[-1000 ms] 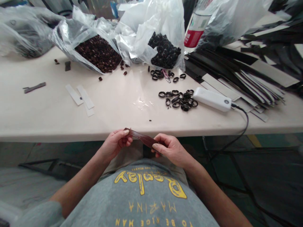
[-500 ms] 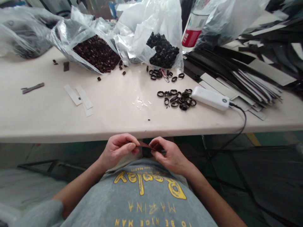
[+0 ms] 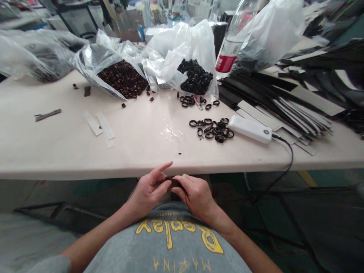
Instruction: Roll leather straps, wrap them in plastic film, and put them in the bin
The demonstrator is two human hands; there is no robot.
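Both my hands meet just below the near edge of the table, above my lap. My left hand and my right hand pinch a small dark brown leather strip between them; only a short piece of it shows between the fingers. My left index finger sticks out straight while the other fingers curl onto the strip. My right hand's fingers are closed over the strip's other end.
On the table lie a heap of loose black rings, a white device with a black cable, an open bag of brown rings, a bag of black rings, stacked dark strips at right, white paper slips.
The strip was stretched out between my hands; now the hands have come together and it is folded up small between the fingers. The view has tilted up slightly.
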